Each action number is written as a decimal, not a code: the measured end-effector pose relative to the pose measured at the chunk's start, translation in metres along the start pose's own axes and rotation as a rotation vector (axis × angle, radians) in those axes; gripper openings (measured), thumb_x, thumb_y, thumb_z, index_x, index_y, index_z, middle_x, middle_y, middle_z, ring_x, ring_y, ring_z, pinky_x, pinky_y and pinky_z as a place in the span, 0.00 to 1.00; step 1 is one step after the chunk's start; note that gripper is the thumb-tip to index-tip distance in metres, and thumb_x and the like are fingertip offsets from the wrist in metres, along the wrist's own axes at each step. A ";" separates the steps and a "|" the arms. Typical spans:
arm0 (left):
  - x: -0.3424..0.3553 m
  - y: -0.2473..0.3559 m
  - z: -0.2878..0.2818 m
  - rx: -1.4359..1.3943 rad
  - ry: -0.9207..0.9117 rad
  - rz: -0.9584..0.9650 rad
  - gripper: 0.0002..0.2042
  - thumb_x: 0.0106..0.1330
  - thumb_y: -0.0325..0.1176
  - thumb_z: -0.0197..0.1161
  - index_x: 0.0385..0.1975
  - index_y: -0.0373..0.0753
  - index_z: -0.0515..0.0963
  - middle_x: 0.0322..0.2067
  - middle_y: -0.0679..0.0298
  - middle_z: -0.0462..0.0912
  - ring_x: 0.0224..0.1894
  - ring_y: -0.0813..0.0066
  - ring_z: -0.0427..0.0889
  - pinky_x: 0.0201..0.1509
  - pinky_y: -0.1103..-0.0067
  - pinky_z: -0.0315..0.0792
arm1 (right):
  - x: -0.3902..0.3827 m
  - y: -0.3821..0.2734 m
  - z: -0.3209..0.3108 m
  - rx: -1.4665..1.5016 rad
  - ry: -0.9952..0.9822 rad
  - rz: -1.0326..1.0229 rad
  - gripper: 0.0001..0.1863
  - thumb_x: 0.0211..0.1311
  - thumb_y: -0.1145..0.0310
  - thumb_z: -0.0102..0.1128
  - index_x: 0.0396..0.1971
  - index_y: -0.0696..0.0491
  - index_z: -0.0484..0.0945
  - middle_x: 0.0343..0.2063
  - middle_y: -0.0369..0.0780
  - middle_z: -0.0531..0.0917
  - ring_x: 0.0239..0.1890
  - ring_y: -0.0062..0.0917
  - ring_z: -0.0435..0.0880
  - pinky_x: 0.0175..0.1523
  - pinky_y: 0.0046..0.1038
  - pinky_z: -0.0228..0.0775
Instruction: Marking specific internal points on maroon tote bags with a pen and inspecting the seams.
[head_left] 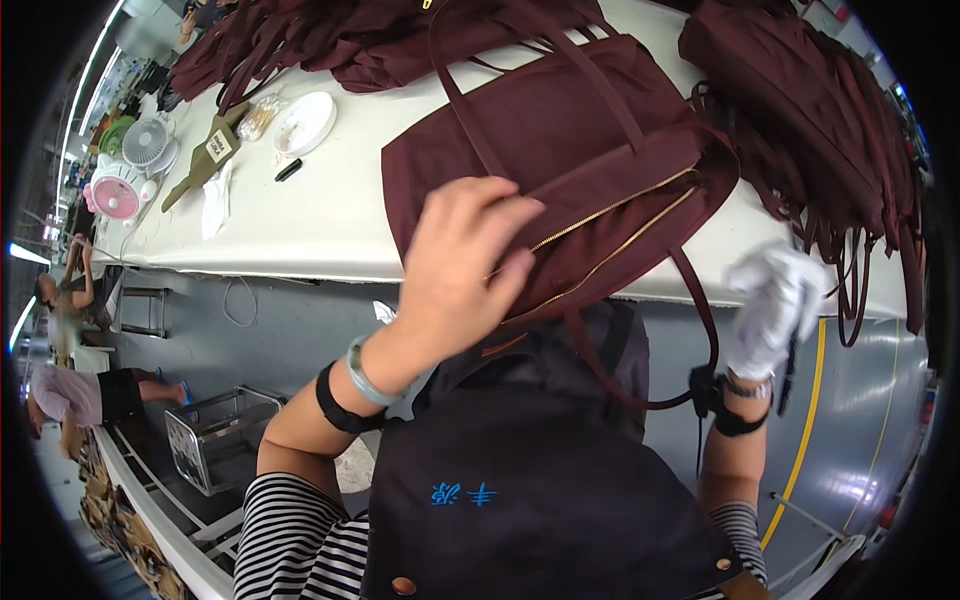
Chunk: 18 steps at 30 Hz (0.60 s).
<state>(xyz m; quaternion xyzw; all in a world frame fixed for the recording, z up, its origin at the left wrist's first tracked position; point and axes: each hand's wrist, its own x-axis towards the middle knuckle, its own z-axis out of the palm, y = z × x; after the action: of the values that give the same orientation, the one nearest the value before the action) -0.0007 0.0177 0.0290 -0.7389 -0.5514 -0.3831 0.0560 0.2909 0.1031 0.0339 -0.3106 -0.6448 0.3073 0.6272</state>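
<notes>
A maroon handbag (560,120) lies on the white table in front of me, its gold-toothed zipper (610,208) open along the near side. One strap is laid over its far side and the other hangs off the table's edge. My bare left hand (465,265) is over the bag's left part by the zipper, thumb and fingers apart; whether it touches the fabric I cannot tell. To the right of the bag, my right hand (775,310) in a white glove is raised and blurred by motion. A thin dark thing beside it is too unclear to name.
More maroon bags (800,110) are heaped at the right and far side. A white dish (305,123), a black marker (288,170), an olive fabric piece (208,160) and small fans (118,192) are on the table's left. People and a metal-framed stool (215,440) are farther left.
</notes>
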 end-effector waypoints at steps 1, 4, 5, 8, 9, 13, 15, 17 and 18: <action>0.000 0.004 0.008 -0.013 -0.083 -0.009 0.27 0.45 0.26 0.71 0.50 0.40 0.76 0.50 0.55 0.74 0.55 0.51 0.70 0.59 0.64 0.68 | 0.000 0.003 0.018 0.092 -0.076 0.032 0.08 0.68 0.67 0.51 0.37 0.56 0.74 0.23 0.42 0.80 0.20 0.25 0.80 0.29 0.24 0.72; 0.004 -0.008 0.024 0.044 -0.295 -0.140 0.22 0.53 0.28 0.68 0.50 0.40 0.77 0.53 0.61 0.76 0.55 0.58 0.72 0.56 0.69 0.72 | -0.001 0.006 0.059 0.284 -0.269 0.256 0.09 0.66 0.70 0.52 0.38 0.60 0.76 0.23 0.41 0.82 0.23 0.25 0.83 0.32 0.22 0.74; 0.004 -0.012 0.025 0.026 -0.246 -0.117 0.19 0.57 0.28 0.66 0.51 0.39 0.77 0.53 0.64 0.78 0.53 0.62 0.74 0.54 0.72 0.74 | 0.001 0.008 0.071 0.332 -0.327 0.216 0.09 0.66 0.70 0.52 0.38 0.60 0.76 0.23 0.41 0.82 0.24 0.24 0.83 0.32 0.22 0.74; 0.004 -0.028 0.024 -0.199 -0.250 -0.191 0.14 0.61 0.27 0.63 0.47 0.37 0.81 0.45 0.62 0.83 0.47 0.63 0.79 0.52 0.74 0.74 | 0.000 0.018 0.098 0.509 -0.363 0.272 0.09 0.67 0.70 0.52 0.38 0.60 0.77 0.24 0.41 0.82 0.25 0.24 0.83 0.31 0.21 0.71; 0.005 -0.033 0.023 -0.295 -0.253 -0.314 0.12 0.63 0.26 0.62 0.46 0.37 0.81 0.46 0.61 0.83 0.45 0.66 0.79 0.51 0.76 0.74 | -0.002 0.023 0.104 0.540 -0.341 0.271 0.09 0.67 0.70 0.52 0.38 0.60 0.77 0.24 0.41 0.82 0.25 0.24 0.83 0.30 0.21 0.70; 0.013 -0.046 0.031 -0.608 -0.102 -0.611 0.12 0.66 0.23 0.58 0.48 0.39 0.80 0.43 0.60 0.83 0.39 0.77 0.80 0.49 0.79 0.72 | -0.007 0.041 0.114 0.568 -0.262 0.305 0.11 0.68 0.68 0.50 0.37 0.60 0.77 0.23 0.41 0.82 0.24 0.25 0.83 0.28 0.20 0.70; 0.015 -0.046 0.034 -0.636 -0.064 -0.658 0.13 0.65 0.22 0.58 0.48 0.39 0.80 0.43 0.60 0.82 0.38 0.74 0.81 0.50 0.78 0.73 | -0.009 0.046 0.114 0.583 -0.227 0.256 0.13 0.69 0.66 0.48 0.37 0.60 0.77 0.22 0.41 0.82 0.23 0.25 0.83 0.27 0.20 0.69; 0.013 -0.043 0.034 -0.189 -0.103 -0.271 0.15 0.60 0.20 0.60 0.46 0.40 0.80 0.50 0.62 0.79 0.43 0.68 0.80 0.52 0.76 0.74 | -0.011 0.047 0.113 0.548 -0.233 0.265 0.13 0.69 0.66 0.48 0.36 0.60 0.77 0.21 0.41 0.82 0.22 0.25 0.83 0.26 0.20 0.69; 0.012 -0.042 0.033 -0.196 -0.113 -0.273 0.15 0.60 0.20 0.60 0.46 0.40 0.80 0.50 0.62 0.79 0.43 0.68 0.80 0.52 0.76 0.74 | -0.011 0.047 0.113 0.531 -0.226 0.269 0.13 0.69 0.65 0.48 0.36 0.60 0.77 0.20 0.41 0.82 0.22 0.25 0.83 0.26 0.20 0.69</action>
<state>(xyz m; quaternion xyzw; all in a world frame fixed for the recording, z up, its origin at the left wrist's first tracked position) -0.0187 0.0594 -0.0008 -0.6794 -0.6090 -0.3969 -0.0998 0.1790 0.1225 -0.0126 -0.1825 -0.5607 0.5776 0.5645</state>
